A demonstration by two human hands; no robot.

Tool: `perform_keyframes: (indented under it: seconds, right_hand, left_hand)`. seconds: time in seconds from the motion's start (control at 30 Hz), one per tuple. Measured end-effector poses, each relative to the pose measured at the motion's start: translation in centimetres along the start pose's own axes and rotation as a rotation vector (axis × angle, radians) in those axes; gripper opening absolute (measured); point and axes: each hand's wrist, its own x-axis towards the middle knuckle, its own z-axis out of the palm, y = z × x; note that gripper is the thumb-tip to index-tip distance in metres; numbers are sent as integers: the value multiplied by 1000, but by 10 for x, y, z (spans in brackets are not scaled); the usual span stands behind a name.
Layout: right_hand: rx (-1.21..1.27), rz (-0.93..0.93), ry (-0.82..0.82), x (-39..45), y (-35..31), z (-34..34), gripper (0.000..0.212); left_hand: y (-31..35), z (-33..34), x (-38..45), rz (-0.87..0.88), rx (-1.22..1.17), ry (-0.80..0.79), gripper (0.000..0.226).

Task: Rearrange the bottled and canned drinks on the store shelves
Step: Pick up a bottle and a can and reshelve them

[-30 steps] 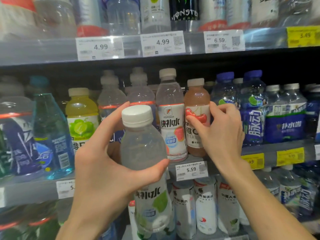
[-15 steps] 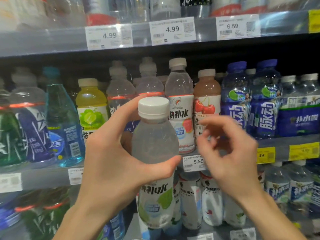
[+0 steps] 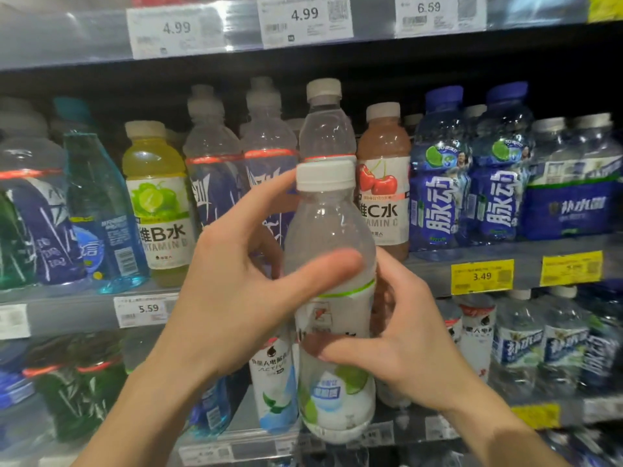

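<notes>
Both hands hold one clear bottle (image 3: 332, 264) with a white cap, upright in the air in front of the middle shelf (image 3: 505, 257), not standing on any shelf. The left hand (image 3: 236, 298) grips its upper body, thumb across the near side, fingers (image 3: 269, 193) curled round the far side up to the cap. The right hand (image 3: 404, 345) grips the labelled lower part, thumb across the front. Directly behind it on the middle shelf stands a similar clear bottle (image 3: 325, 126), with a cherry drink (image 3: 384, 183) to its right and a yellow drink (image 3: 156, 200) further left. Blue bottles (image 3: 438, 176) fill the shelf's right side.
</notes>
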Motion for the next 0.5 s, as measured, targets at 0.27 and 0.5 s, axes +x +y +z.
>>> perform_keyframes:
  seconds: [0.27,0.5]
  right_hand:
    - [38,30,9,17,-23,1,73]
    - [143,165,-1,74,-97,4,61]
  left_hand:
    - [-15,-14,-2,-137,-372,-246,36]
    - [31,-61,52,-224,-414,-204,47]
